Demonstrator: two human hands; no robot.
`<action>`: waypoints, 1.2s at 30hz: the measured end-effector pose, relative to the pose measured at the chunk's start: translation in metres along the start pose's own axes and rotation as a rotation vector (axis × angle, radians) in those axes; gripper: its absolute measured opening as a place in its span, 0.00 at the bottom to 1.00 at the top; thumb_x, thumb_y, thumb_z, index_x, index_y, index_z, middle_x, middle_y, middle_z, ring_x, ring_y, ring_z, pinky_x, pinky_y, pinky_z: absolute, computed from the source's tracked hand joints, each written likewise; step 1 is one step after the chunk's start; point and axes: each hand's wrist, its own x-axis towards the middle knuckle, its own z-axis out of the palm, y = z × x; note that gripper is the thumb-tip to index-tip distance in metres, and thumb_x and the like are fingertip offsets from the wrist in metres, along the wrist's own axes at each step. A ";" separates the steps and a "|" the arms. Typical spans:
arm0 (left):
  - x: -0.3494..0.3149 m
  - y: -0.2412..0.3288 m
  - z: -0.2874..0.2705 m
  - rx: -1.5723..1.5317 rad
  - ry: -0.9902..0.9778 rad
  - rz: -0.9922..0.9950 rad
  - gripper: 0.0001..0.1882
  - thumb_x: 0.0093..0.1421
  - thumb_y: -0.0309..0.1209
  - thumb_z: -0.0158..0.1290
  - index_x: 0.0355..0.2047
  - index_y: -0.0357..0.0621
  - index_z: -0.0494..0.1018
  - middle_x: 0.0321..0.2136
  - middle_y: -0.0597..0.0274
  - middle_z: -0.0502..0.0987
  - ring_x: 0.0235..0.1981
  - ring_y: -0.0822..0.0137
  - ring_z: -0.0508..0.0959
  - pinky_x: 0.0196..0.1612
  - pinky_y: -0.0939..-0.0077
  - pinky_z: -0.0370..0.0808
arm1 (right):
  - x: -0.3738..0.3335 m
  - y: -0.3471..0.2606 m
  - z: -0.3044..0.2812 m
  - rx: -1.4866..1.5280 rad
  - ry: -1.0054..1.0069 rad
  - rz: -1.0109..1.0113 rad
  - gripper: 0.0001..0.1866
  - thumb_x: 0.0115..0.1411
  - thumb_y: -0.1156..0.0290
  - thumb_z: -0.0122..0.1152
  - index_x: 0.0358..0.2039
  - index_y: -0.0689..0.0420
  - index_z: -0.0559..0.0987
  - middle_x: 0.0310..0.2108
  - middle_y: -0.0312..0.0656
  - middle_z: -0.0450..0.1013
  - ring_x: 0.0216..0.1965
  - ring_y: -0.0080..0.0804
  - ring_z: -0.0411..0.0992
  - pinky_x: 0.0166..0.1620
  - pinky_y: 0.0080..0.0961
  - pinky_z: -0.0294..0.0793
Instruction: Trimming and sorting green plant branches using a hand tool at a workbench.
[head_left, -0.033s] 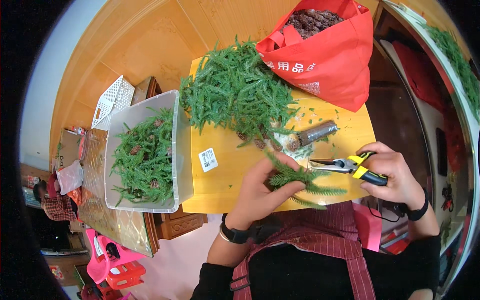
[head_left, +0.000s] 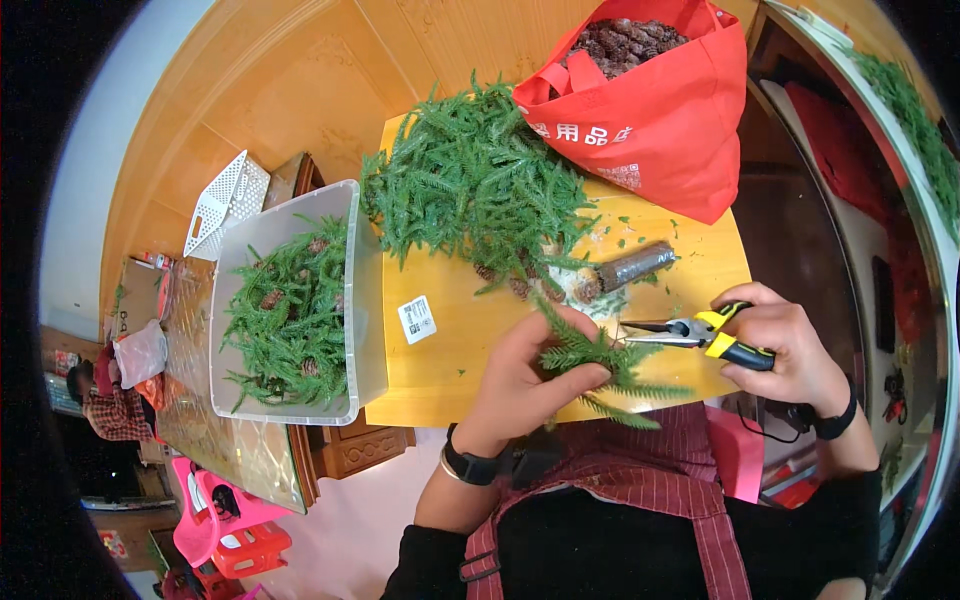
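Note:
My left hand [head_left: 535,375] pinches a green artificial pine sprig [head_left: 580,350] above the table's near edge, its needled tips spreading rightward past my thumb. In my right hand [head_left: 785,345] are long-nose pliers [head_left: 715,330] with yellow and black handles. The plier jaws point left and meet the sprig near my left fingertips; whether they grip a stem or wire is too small to tell. Just beyond my hands, a clear-wrapped roll of brown pine cones [head_left: 635,267] lies among green scraps. Several loose pine cones [head_left: 520,287] sit beside it, at the edge of a heap of pine sprigs [head_left: 470,170].
A translucent plastic bin [head_left: 352,300] at the left holds sprigs with pine cones. A red bag [head_left: 660,130] full of cones stands at the back right of the yellow table [head_left: 440,385]. A white label [head_left: 416,320] lies near the bin. Another person [head_left: 115,405] is far left.
The sprig in my left hand has turned slightly, its lower tips now hanging a little lower. The pliers have hardly moved.

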 end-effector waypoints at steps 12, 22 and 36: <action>-0.001 -0.020 0.009 -0.532 -0.109 -0.165 0.17 0.44 0.26 0.60 0.31 0.44 0.63 0.28 0.64 0.64 0.30 0.66 0.71 0.31 0.74 0.71 | 0.006 0.015 0.005 0.158 -0.008 -0.106 0.08 0.39 0.70 0.62 0.17 0.61 0.73 0.23 0.41 0.71 0.44 0.46 0.67 0.44 0.37 0.64; 0.002 -0.022 0.010 -0.652 -0.197 -0.203 0.18 0.44 0.28 0.61 0.29 0.45 0.61 0.27 0.64 0.62 0.27 0.62 0.71 0.24 0.75 0.70 | 0.013 0.018 0.012 0.204 0.011 -0.176 0.08 0.38 0.72 0.62 0.16 0.60 0.73 0.22 0.40 0.70 0.40 0.45 0.68 0.41 0.35 0.66; 0.012 0.004 0.001 0.765 0.012 0.505 0.14 0.45 0.16 0.55 0.32 0.39 0.66 0.31 0.60 0.69 0.36 0.67 0.72 0.40 0.75 0.69 | 0.001 -0.009 0.008 0.013 0.065 0.160 0.10 0.39 0.74 0.61 0.12 0.60 0.68 0.17 0.43 0.66 0.28 0.42 0.70 0.29 0.28 0.69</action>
